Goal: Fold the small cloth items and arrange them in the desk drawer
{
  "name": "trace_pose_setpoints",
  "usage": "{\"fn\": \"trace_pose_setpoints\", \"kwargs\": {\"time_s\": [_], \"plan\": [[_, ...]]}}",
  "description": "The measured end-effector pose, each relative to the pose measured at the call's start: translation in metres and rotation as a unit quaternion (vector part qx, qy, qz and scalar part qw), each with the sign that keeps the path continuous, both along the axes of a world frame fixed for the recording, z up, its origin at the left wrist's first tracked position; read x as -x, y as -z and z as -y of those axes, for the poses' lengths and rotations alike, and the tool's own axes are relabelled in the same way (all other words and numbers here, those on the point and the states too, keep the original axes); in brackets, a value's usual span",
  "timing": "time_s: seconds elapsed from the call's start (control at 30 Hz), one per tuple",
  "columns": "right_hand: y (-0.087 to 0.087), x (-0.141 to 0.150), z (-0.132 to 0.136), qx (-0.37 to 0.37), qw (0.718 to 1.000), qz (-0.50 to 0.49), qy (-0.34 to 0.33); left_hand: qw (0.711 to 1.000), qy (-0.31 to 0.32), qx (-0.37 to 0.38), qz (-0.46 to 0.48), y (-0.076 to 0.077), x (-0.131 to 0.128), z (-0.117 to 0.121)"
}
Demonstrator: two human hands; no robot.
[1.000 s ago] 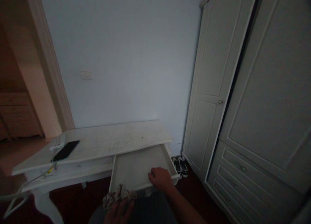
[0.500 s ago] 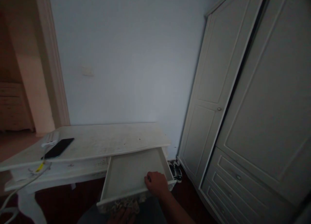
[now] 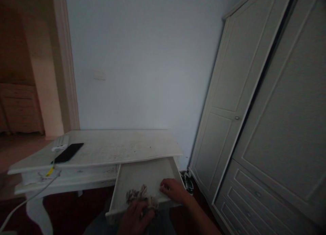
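Evidently the person's left hand (image 3: 134, 216) has its fingers bunched around a crumpled, patterned cloth (image 3: 141, 196), which sits at the front of a pulled-out drawer (image 3: 150, 174), overlapping its front edge in the view; whether it touches the drawer's floor cannot be told. The right hand (image 3: 174, 191) is loosely curled at the front right part of the drawer, and whether those fingers pinch the edge cannot be made out. The drawer belongs to a worn white counter (image 3: 107, 143) set along the pale blue wall (image 3: 142, 68). A dark smartphone (image 3: 69, 152) lies near the counter's left end, and a white cable (image 3: 30, 199) with a yellow tag (image 3: 50, 171) hangs over the front. Dark-and-white shoes (image 3: 187, 182) stand on the floor between the drawer and the panelled wardrobe (image 3: 224, 92).
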State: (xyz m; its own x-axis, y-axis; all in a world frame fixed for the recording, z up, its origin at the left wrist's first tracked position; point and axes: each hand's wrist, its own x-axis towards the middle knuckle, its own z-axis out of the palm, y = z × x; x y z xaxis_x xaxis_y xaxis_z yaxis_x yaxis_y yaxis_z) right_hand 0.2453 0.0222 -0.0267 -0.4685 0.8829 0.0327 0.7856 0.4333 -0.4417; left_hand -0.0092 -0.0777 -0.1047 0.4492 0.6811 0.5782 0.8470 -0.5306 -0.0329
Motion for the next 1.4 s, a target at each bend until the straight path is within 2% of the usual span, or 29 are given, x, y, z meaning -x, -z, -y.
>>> {"fn": "trace_pose_setpoints", "kwargs": {"time_s": [0.1, 0.23, 0.3, 0.37, 0.47, 0.53, 0.6, 0.7, 0.8, 0.87, 0.93, 1.03, 1.13, 1.27, 1.33, 1.4], "plan": [[0.005, -0.007, -0.009, -0.005, 0.997, 0.033, 0.072, 0.989, 0.047, 0.126, -0.058, -0.035, -0.042, -0.027], [0.014, -0.005, -0.018, 0.032, 0.994, 0.049, 0.089, 0.955, 0.05, 0.286, -0.058, -0.091, -0.09, -0.044], [0.017, -0.005, -0.02, 0.025, 0.993, 0.052, 0.101, 0.946, 0.048, 0.319, -0.033, -0.106, -0.1, -0.045], [0.017, -0.005, -0.019, 0.021, 0.992, 0.053, 0.108, 0.946, 0.048, 0.321, -0.011, -0.104, -0.097, -0.043], [0.015, -0.003, -0.016, 0.016, 0.992, 0.046, 0.113, 0.958, 0.016, 0.288, 0.0, -0.079, -0.07, -0.037], [0.013, -0.001, -0.013, 0.013, 0.992, 0.048, 0.119, 0.964, -0.032, 0.263, -0.017, -0.059, -0.04, -0.031], [0.011, 0.002, -0.011, 0.008, 0.991, 0.056, 0.124, 0.968, -0.084, 0.233, -0.029, -0.048, -0.001, -0.024], [0.008, 0.004, -0.009, 0.006, 0.99, 0.066, 0.127, 0.953, -0.17, 0.246, -0.046, -0.045, 0.062, -0.014], [0.006, 0.005, -0.007, 0.011, 0.988, 0.073, 0.133, 0.942, -0.211, 0.26, -0.034, -0.048, 0.116, -0.009], [0.006, 0.005, -0.006, 0.01, 0.987, 0.078, 0.137, 0.939, -0.217, 0.265, -0.025, -0.05, 0.136, -0.007], [0.007, 0.006, -0.006, 0.009, 0.987, 0.081, 0.139, 0.938, -0.217, 0.269, -0.033, -0.052, 0.139, -0.007], [0.008, 0.006, -0.007, 0.011, 0.987, 0.086, 0.136, 0.937, -0.206, 0.273, -0.067, -0.06, 0.106, -0.007], [0.008, 0.006, -0.008, 0.013, 0.987, 0.093, 0.131, 0.944, -0.158, 0.28, -0.079, -0.071, 0.04, -0.011], [0.005, 0.005, -0.006, 0.013, 0.986, 0.109, 0.129, 0.957, -0.045, 0.279, -0.06, -0.085, -0.047, -0.026], [0.003, 0.004, -0.005, 0.013, 0.985, 0.114, 0.126, 0.958, -0.005, 0.283, -0.049, -0.088, -0.072, -0.033], [0.004, 0.002, -0.005, 0.011, 0.986, 0.115, 0.121, 0.957, 0.01, 0.286, -0.043, -0.086, -0.08, -0.037]]}}
